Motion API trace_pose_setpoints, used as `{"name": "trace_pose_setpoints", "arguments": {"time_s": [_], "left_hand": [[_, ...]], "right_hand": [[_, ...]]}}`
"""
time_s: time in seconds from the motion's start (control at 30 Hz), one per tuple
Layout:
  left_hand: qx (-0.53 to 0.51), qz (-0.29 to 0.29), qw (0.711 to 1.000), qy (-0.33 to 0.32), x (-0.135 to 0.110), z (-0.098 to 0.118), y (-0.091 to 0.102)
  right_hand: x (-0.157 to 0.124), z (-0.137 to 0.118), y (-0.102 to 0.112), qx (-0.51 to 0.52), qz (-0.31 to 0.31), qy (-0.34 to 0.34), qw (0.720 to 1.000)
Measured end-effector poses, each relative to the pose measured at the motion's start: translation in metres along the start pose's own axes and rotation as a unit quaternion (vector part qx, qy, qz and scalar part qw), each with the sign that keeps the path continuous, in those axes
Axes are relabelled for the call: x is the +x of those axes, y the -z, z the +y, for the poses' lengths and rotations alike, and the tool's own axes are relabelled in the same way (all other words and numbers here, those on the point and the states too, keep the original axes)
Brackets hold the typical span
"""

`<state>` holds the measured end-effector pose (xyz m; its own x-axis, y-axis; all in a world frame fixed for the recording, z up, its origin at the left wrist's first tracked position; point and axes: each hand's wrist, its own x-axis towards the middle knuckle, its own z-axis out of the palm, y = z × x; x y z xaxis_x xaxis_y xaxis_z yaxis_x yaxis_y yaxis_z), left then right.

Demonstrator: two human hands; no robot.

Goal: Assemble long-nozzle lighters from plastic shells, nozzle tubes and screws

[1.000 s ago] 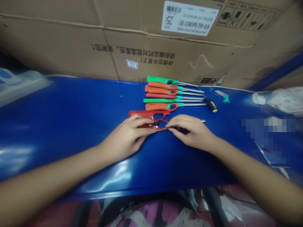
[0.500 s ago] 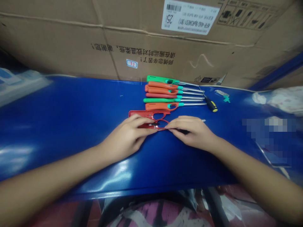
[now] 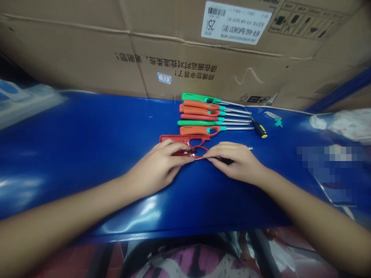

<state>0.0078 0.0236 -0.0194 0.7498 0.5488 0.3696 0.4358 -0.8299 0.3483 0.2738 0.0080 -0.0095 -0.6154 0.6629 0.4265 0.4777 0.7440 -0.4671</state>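
Note:
An open red lighter shell (image 3: 179,139) lies flat on the blue table (image 3: 87,143). My left hand (image 3: 158,166) presses on its middle with curled fingers pinched near the trigger loop. My right hand (image 3: 236,160) covers the shell's right end, fingers pinched against a thin part there; a metal tip (image 3: 249,148) sticks out past it. Just behind lies a row of several finished long-nosed lighters (image 3: 208,116), orange and green with teal collars and metal tubes.
A screwdriver with a black and yellow handle (image 3: 259,129) lies right of the lighter row. A small clear and teal part (image 3: 274,117) sits farther right. Large cardboard boxes (image 3: 174,50) wall off the table's back. Crumpled plastic (image 3: 344,121) lies at the far right.
Both hands stay on the red shell with only slight finger shifts; the view has drifted a little.

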Motion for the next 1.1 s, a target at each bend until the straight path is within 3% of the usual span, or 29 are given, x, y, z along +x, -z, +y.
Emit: {"name": "trace_pose_setpoints", "arguments": {"time_s": [0.5, 0.7, 0.97, 1.1], "left_hand": [[-0.006, -0.004, 1.000, 0.007, 0.000, 0.001, 0.001], [-0.007, 0.007, 1.000, -0.004, 0.000, -0.001, 0.000], [0.007, 0.017, 1.000, -0.017, 0.000, -0.003, -0.002], [0.009, 0.014, 1.000, -0.025, -0.001, -0.005, -0.003]], "right_hand": [[-0.001, -0.001, -0.001, -0.015, -0.004, -0.025, 1.000], [0.000, -0.003, 0.001, -0.020, 0.008, -0.004, 1.000], [0.001, -0.010, 0.007, -0.015, -0.030, -0.012, 0.999], [0.000, 0.000, 0.018, -0.009, 0.033, -0.004, 0.999]]}}
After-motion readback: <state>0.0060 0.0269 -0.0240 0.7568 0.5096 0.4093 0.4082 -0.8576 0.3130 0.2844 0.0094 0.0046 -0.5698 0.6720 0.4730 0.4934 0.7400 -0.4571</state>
